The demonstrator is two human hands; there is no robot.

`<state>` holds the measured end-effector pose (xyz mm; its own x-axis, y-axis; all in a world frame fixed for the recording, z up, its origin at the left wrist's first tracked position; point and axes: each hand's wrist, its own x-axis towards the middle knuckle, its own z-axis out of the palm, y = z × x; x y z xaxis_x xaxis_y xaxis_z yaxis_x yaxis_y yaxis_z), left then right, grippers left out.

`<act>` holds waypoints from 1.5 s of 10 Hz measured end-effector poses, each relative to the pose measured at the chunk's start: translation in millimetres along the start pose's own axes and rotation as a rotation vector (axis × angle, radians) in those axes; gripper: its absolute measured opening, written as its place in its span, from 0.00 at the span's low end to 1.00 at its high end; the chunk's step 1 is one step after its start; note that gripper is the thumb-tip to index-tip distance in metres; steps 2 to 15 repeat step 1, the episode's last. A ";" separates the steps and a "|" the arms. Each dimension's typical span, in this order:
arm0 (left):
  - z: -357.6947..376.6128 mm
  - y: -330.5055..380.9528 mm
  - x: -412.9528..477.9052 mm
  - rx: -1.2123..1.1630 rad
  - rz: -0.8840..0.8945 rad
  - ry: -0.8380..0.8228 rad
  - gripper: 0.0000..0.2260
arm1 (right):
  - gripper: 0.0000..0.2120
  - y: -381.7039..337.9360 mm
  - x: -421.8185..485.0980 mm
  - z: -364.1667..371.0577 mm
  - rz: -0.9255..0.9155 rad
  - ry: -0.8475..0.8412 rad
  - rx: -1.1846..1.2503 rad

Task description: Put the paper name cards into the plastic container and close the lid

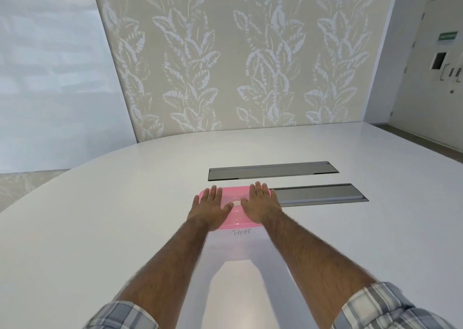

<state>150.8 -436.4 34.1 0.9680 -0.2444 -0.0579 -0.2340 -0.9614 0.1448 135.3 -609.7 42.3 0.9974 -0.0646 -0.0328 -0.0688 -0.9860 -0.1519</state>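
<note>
Left hand (pixel 210 207) and right hand (pixel 260 204), fingers straight, press flat on the pink lid (pixel 235 191) of the container on the white table (pixel 100 228).

A wide white counter with a rounded far edge (pixel 100 216) fills the lower part of the view, its glossy top catching a soft pale reflection (pixel 240 291) near the front. Two long grey metal hatches are set flush into it, one farther back (pixel 273 170) and one nearer, offset to the right (pixel 323 194). Behind stands a beige wall panel printed with pale climbing leaves (pixel 238 53). To the left is a plain shiny white wall (pixel 50 78). At the right is an off-white door (pixel 426 78) with metal handles (pixel 443 72), a small dark window (pixel 438 60) and a green sign (pixel 448 36) above. A strip of brownish floor (pixel 426 143) runs beneath it.
</note>
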 end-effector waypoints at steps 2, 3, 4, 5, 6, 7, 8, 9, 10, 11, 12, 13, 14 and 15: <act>-0.3 3.9 -1.4 -0.019 0.001 -0.010 0.33 | 0.32 2.7 -3.3 -0.4 -0.001 0.026 0.039; -0.3 3.9 -1.4 -0.019 0.001 -0.010 0.33 | 0.32 2.7 -3.3 -0.4 -0.001 0.026 0.039; -0.3 3.9 -1.4 -0.019 0.001 -0.010 0.33 | 0.32 2.7 -3.3 -0.4 -0.001 0.026 0.039; -0.3 3.9 -1.4 -0.019 0.001 -0.010 0.33 | 0.32 2.7 -3.3 -0.4 -0.001 0.026 0.039; -0.3 3.9 -1.4 -0.019 0.001 -0.010 0.33 | 0.32 2.7 -3.3 -0.4 -0.001 0.026 0.039; -0.3 3.9 -1.4 -0.019 0.001 -0.010 0.33 | 0.32 2.7 -3.3 -0.4 -0.001 0.026 0.039; -0.3 3.9 -1.4 -0.019 0.001 -0.010 0.33 | 0.32 2.7 -3.3 -0.4 -0.001 0.026 0.039; -0.3 3.9 -1.4 -0.019 0.001 -0.010 0.33 | 0.32 2.7 -3.3 -0.4 -0.001 0.026 0.039; -0.3 3.9 -1.4 -0.019 0.001 -0.010 0.33 | 0.32 2.7 -3.3 -0.4 -0.001 0.026 0.039; -0.3 3.9 -1.4 -0.019 0.001 -0.010 0.33 | 0.32 2.7 -3.3 -0.4 -0.001 0.026 0.039; -0.3 3.9 -1.4 -0.019 0.001 -0.010 0.33 | 0.32 2.7 -3.3 -0.4 -0.001 0.026 0.039; -0.3 3.9 -1.4 -0.019 0.001 -0.010 0.33 | 0.32 2.7 -3.3 -0.4 -0.001 0.026 0.039; -0.3 3.9 -1.4 -0.019 0.001 -0.010 0.33 | 0.32 2.7 -3.3 -0.4 -0.001 0.026 0.039; -0.3 3.9 -1.4 -0.019 0.001 -0.010 0.33 | 0.32 2.7 -3.3 -0.4 -0.001 0.026 0.039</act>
